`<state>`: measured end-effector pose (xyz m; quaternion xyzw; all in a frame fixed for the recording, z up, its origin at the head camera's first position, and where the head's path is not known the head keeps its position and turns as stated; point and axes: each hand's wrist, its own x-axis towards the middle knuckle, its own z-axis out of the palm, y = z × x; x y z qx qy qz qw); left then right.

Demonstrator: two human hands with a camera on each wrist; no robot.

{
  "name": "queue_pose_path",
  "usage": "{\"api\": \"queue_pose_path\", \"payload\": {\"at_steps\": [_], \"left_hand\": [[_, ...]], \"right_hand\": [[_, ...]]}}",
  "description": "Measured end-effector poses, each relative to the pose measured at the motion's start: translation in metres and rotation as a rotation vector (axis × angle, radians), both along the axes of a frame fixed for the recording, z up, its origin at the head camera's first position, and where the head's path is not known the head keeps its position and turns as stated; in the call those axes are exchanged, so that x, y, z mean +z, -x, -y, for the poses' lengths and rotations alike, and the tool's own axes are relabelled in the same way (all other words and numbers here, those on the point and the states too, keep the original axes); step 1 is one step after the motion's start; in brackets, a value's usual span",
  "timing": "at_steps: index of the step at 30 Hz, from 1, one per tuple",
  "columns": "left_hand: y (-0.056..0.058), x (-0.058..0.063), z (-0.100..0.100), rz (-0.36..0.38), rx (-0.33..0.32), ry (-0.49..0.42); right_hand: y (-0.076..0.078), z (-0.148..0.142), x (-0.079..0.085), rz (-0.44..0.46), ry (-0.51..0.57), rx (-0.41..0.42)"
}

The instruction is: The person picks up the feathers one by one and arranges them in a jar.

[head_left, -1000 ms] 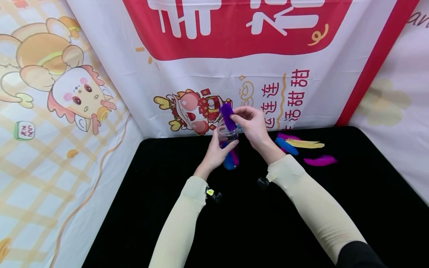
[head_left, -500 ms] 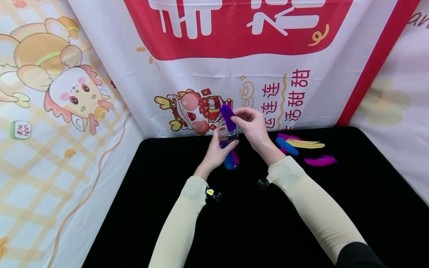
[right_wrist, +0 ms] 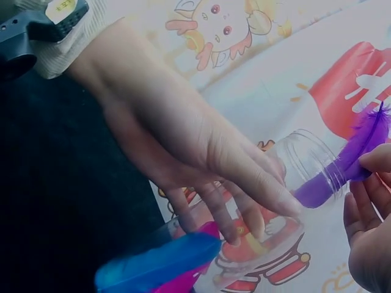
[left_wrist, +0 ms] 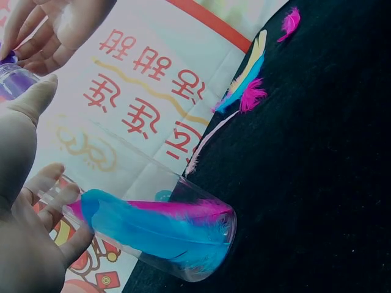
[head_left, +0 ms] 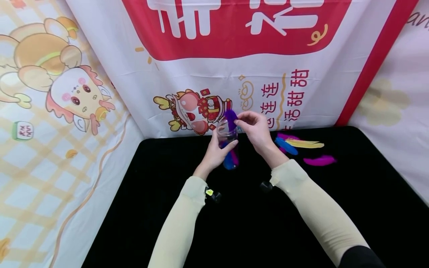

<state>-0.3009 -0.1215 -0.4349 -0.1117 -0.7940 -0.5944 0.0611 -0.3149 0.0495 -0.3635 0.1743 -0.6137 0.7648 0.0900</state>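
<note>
A clear jar [head_left: 222, 129] is tilted above the back of the table, its mouth pointing up and away. My left hand [head_left: 214, 153] grips it below the rim, thumb on one side and fingers on the other. Inside lie a blue feather [left_wrist: 146, 229] and a magenta feather [left_wrist: 180, 210], best seen in the left wrist view. My right hand [head_left: 257, 132] pinches a purple feather [right_wrist: 366, 137] between thumb and fingers. The feather's lower part is inside the jar's mouth, while its tip sticks out above the rim.
On the black table [head_left: 134, 208], right of my hands, lie a blue feather [head_left: 286, 146], a yellow feather [head_left: 306, 144] and a separate magenta feather [head_left: 320, 160]. A pale pink feather [left_wrist: 211, 140] shows in the left wrist view. A printed cloth [head_left: 201, 70] hangs behind the table.
The right hand has shifted slightly down and to the right. The purple feather's tip stands lower and further right over the jar's mouth. The left hand and jar are almost unmoved.
</note>
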Motion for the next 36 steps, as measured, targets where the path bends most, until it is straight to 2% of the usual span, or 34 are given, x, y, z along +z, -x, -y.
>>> {"api": "queue_pose_path", "payload": {"at_steps": [8, 15, 21, 25, 30, 36], "left_hand": [[-0.0003, -0.0014, 0.0001, -0.009, -0.012, -0.041], [-0.0001, -0.0027, 0.0002, -0.03, -0.022, -0.031], [-0.0009, -0.0021, 0.0006, -0.016, -0.01, -0.016], [-0.0014, -0.0021, 0.0008, -0.007, -0.012, -0.015], [0.0002, -0.0037, 0.0009, 0.002, -0.01, -0.003], [0.0, -0.0027, 0.0009, -0.006, -0.007, -0.005]], "right_hand": [[-0.0007, -0.0025, -0.0066, 0.033, -0.053, -0.033], [0.0008, -0.005, -0.0105, 0.028, -0.112, -0.037], [0.0002, -0.0022, -0.0067, 0.035, -0.185, -0.053], [-0.0009, 0.0013, -0.004, 0.005, -0.236, -0.06], [-0.0013, 0.003, -0.0047, -0.024, -0.249, -0.069], [-0.0011, 0.0025, -0.0038, -0.017, -0.248, -0.059]]}}
